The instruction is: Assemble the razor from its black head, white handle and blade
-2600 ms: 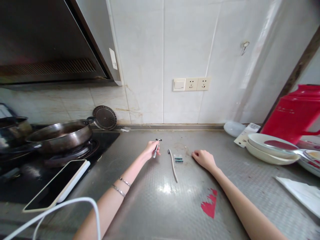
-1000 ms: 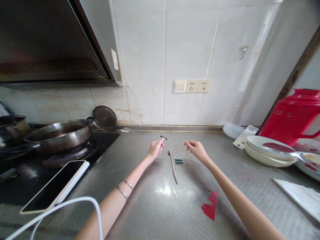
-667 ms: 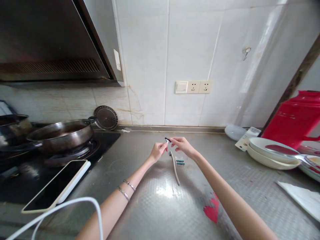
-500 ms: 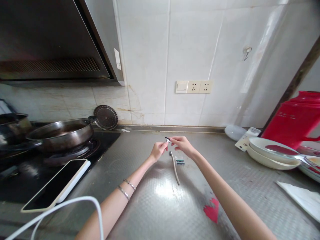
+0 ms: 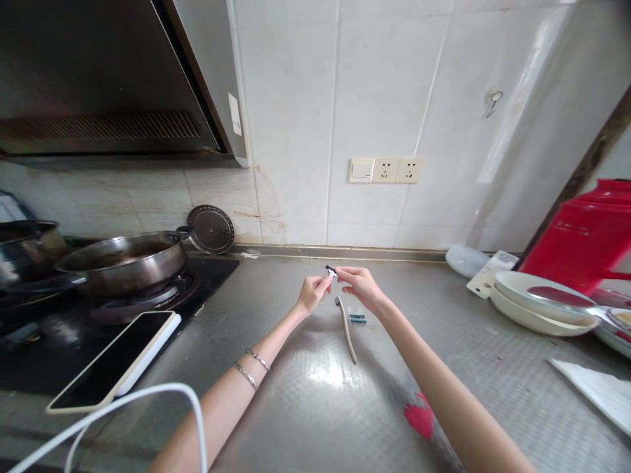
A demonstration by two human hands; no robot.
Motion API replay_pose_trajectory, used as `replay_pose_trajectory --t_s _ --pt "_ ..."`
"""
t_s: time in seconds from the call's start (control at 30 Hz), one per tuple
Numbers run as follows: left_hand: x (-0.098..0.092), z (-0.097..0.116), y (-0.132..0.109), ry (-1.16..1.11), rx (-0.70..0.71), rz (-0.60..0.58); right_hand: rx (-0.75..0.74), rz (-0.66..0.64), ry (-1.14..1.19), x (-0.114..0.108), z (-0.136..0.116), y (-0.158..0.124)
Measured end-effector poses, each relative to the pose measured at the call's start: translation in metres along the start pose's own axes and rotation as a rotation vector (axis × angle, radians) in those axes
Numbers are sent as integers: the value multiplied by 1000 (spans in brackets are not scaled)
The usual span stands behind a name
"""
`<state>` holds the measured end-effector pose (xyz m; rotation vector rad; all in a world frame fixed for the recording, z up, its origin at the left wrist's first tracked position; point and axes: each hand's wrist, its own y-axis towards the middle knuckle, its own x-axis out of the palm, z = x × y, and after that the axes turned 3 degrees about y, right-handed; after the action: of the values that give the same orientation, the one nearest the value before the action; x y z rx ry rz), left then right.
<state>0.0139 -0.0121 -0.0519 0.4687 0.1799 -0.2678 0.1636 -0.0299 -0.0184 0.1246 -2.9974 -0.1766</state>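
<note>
Above the metal counter (image 5: 276, 394), my left hand (image 5: 313, 293) and my right hand (image 5: 359, 286) meet at a small black-and-white piece (image 5: 331, 270). Thumb and finger of each hand pinch it, the left from below and the right from its right side. What the piece is cannot be made out. Just below the hands lies a thin beige handle (image 5: 347, 332) with a dark upper end. Beside it, to the right, rests a small clear package (image 5: 357, 315) with dark green strips.
At the left are a phone (image 5: 113, 361), a white cable (image 5: 148, 391) and a pan (image 5: 125, 263) on the stove. Stacked bowls (image 5: 542, 315), a red jug (image 5: 582, 230) and white paper (image 5: 596, 387) stand or lie at the right.
The view has shifted slightly, so most things appear a little further right. Both hands keep their pinch on the small piece, which has barely moved.
</note>
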Motion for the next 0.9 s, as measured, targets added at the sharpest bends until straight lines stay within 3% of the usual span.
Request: replay_pose_trajectory --t_s 0.6,0.9 --pt "1 2 -1 68 63 10 -21 -4 -61 -2 -7 -6" --pt "-8 -3 3 0 40 93 -62 48 -128 -3 -12 5"
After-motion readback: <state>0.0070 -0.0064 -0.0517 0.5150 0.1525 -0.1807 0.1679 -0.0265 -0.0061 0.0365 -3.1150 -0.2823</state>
